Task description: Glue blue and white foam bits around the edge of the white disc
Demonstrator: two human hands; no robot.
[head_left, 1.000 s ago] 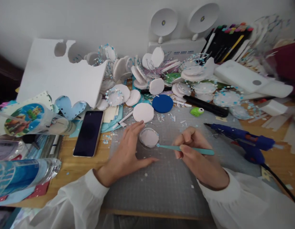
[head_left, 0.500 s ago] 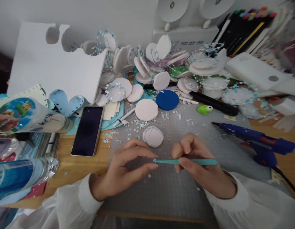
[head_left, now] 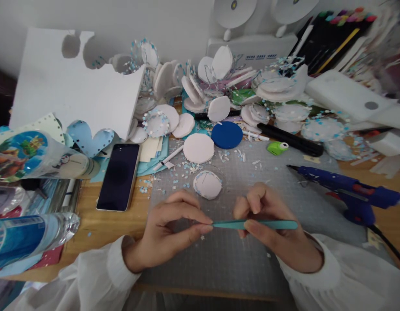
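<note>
Teal tweezers (head_left: 271, 224) lie level in my right hand (head_left: 267, 220), pinched between thumb and fingers, with their tip pointing left. My left hand (head_left: 177, 226) has thumb and index finger pressed together right at that tip. The small light blue paper piece seen at the tip a moment ago is now hidden between these fingertips. Just beyond my hands, a small white foam disc (head_left: 207, 185) with a thin wire ring and bits around its edge lies on the grey cutting mat (head_left: 219, 268).
A larger white disc (head_left: 198, 148) and a blue round lid (head_left: 227, 134) lie behind. On the right are a blue glue gun (head_left: 345, 188) and a green paper punch (head_left: 277, 148). A phone (head_left: 118, 177) and a bottle (head_left: 28, 237) are on the left. Paper bits are scattered around.
My left thumb and index finger have closed together at the tweezer tip, covering the small blue piece. My right hand and the tweezers have shifted slightly right and down.
</note>
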